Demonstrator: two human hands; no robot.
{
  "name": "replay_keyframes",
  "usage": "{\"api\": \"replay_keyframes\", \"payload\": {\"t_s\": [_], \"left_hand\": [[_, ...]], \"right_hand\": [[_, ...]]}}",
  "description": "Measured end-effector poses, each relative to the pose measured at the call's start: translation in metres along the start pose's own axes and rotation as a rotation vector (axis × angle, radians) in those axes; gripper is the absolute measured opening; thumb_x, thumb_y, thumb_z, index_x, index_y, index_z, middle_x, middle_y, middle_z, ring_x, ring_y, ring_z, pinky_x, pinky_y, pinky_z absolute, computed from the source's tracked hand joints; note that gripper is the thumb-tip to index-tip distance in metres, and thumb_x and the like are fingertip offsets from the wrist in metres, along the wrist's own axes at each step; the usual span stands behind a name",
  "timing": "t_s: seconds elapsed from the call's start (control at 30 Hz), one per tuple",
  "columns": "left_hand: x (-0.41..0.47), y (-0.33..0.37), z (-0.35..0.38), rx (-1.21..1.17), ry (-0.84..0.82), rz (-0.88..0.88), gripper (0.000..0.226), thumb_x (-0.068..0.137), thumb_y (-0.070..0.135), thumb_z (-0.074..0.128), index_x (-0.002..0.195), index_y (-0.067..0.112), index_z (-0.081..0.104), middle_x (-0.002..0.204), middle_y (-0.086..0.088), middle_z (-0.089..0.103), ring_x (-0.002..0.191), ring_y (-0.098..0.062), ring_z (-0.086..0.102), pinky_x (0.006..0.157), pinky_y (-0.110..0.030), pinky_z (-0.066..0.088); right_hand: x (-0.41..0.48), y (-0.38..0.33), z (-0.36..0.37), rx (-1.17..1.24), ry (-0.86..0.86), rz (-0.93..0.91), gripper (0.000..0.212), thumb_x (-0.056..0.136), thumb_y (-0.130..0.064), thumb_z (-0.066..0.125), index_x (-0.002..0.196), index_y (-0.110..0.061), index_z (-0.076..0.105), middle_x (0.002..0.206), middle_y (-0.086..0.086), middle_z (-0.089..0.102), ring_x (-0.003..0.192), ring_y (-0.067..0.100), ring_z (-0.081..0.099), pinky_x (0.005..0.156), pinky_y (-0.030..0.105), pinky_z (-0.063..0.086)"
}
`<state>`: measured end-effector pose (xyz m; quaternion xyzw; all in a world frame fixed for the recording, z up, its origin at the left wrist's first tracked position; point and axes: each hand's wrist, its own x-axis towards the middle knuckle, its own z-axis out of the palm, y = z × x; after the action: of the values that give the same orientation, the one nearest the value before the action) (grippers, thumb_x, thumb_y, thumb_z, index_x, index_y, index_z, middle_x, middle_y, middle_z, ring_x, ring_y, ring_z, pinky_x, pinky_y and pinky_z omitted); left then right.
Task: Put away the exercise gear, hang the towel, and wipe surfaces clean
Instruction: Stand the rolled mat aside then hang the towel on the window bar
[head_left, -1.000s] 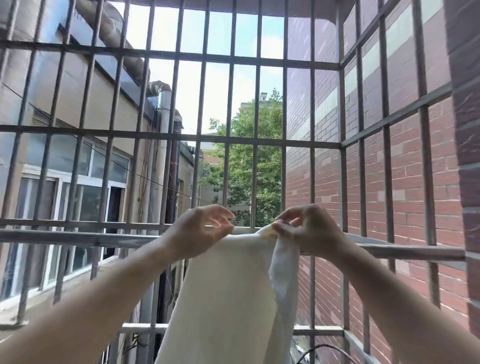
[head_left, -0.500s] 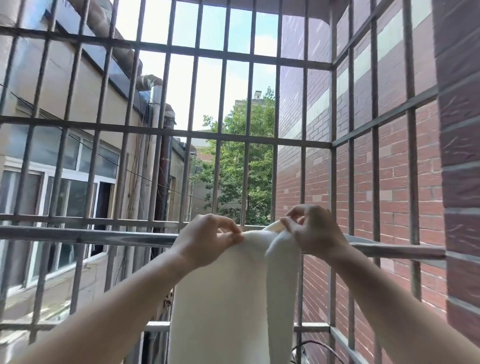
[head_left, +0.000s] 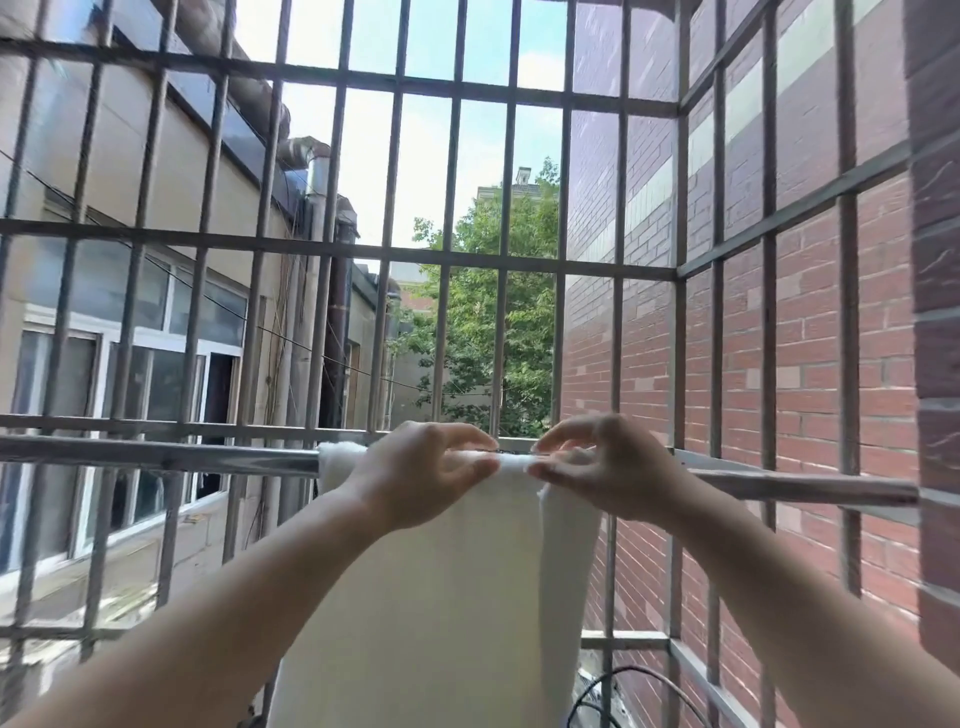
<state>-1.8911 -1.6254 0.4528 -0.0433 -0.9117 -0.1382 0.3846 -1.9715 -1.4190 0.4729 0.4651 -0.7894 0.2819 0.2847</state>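
A white towel (head_left: 441, 597) hangs over a horizontal steel rail (head_left: 156, 457) inside a barred window cage and drapes down toward the bottom of the view. My left hand (head_left: 421, 473) pinches the towel's top fold on the rail. My right hand (head_left: 602, 467) pinches the same fold just to the right, fingertips almost meeting the left hand's. A folded strip of the towel hangs below my right hand.
Metal bars (head_left: 447, 260) enclose the space in front and on the right. A red brick wall (head_left: 810, 364) stands to the right, a beige building with windows (head_left: 130, 364) to the left. A black cable (head_left: 623, 686) curls near the cage floor.
Both hands have come closer together on the rail, and the towel's top fold now lies flatter and wider along it, with its left edge showing past my left hand.
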Motion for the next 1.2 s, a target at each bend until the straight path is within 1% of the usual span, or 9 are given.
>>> {"api": "replay_keyframes", "payload": {"t_s": [0.1,0.33,0.5,0.6,0.7,0.77,0.93,1.07,1.2], "left_hand": [[-0.001,0.002,0.004,0.125,-0.007,0.000,0.032,0.086,0.060,0.047,0.110,0.045,0.062,0.095,0.008,0.069,0.089,-0.013,0.063,0.079,-0.031,0.052],[-0.002,-0.009,0.005,0.191,0.009,0.039,0.056,0.078,0.070,0.027,0.116,0.044,0.059,0.115,0.015,0.066,0.106,-0.011,0.061,0.085,-0.031,0.048],[-0.003,-0.010,0.010,0.233,0.060,0.086,0.066,0.076,0.074,0.012,0.116,0.045,0.055,0.112,0.016,0.066,0.103,-0.012,0.061,0.079,-0.029,0.047],[0.001,-0.003,0.008,0.292,-0.001,0.037,0.051,0.089,0.066,0.023,0.104,0.035,0.061,0.099,0.010,0.069,0.093,-0.016,0.062,0.071,-0.030,0.045],[0.014,0.018,0.014,0.277,0.038,-0.017,0.054,0.092,0.060,0.026,0.069,0.022,0.057,0.078,0.003,0.065,0.078,-0.021,0.060,0.059,-0.028,0.041],[0.021,0.034,0.025,0.252,0.043,-0.007,0.054,0.093,0.059,0.027,0.059,0.021,0.046,0.075,0.002,0.062,0.074,-0.021,0.058,0.057,-0.028,0.037],[0.019,0.041,0.048,0.412,0.084,0.106,0.055,0.092,0.060,0.019,0.083,0.021,0.056,0.086,0.002,0.066,0.083,-0.023,0.061,0.061,-0.031,0.029],[0.016,0.035,0.046,0.393,0.090,0.159,0.049,0.093,0.058,0.018,0.079,0.023,0.049,0.083,0.004,0.063,0.078,-0.022,0.057,0.063,-0.030,0.030],[0.016,0.018,0.035,0.408,0.098,0.129,0.060,0.090,0.063,0.011,0.082,0.024,0.056,0.078,0.007,0.062,0.072,-0.018,0.056,0.058,-0.028,0.033]], "right_hand": [[-0.003,0.007,0.005,-0.031,0.013,-0.014,0.023,0.071,-0.038,0.078,0.090,-0.026,0.073,0.072,-0.013,0.062,0.059,-0.006,0.052,0.053,0.007,0.035],[-0.009,0.023,-0.016,-0.001,-0.037,0.001,0.025,0.067,-0.035,0.080,0.089,-0.027,0.073,0.089,-0.007,0.069,0.083,0.005,0.064,0.071,0.021,0.054],[-0.014,0.034,-0.025,0.007,0.026,0.077,0.014,0.072,-0.039,0.075,0.081,-0.029,0.073,0.073,-0.008,0.068,0.064,0.003,0.062,0.058,0.023,0.054],[-0.016,0.034,-0.027,-0.044,0.041,0.064,0.012,0.074,-0.039,0.074,0.078,-0.027,0.072,0.075,-0.006,0.069,0.069,0.006,0.064,0.064,0.030,0.058],[-0.013,0.029,-0.027,-0.135,0.079,0.039,0.014,0.072,-0.040,0.073,0.073,-0.027,0.072,0.073,-0.005,0.069,0.071,0.011,0.064,0.067,0.035,0.056],[-0.012,0.027,-0.026,-0.162,0.092,0.051,0.016,0.072,-0.041,0.072,0.073,-0.026,0.072,0.072,-0.003,0.069,0.070,0.012,0.064,0.068,0.033,0.055],[-0.014,0.034,-0.029,-0.168,0.116,0.100,0.009,0.078,-0.027,0.070,0.078,-0.019,0.073,0.075,-0.002,0.071,0.069,0.011,0.065,0.065,0.026,0.054],[-0.016,0.045,-0.044,-0.211,0.117,0.139,0.007,0.080,-0.022,0.069,0.082,-0.017,0.074,0.077,-0.001,0.072,0.068,0.010,0.064,0.063,0.026,0.054],[-0.017,0.053,-0.051,-0.179,0.128,0.180,0.012,0.080,-0.025,0.071,0.088,-0.016,0.073,0.085,0.000,0.072,0.070,0.009,0.065,0.056,0.012,0.046]]}}
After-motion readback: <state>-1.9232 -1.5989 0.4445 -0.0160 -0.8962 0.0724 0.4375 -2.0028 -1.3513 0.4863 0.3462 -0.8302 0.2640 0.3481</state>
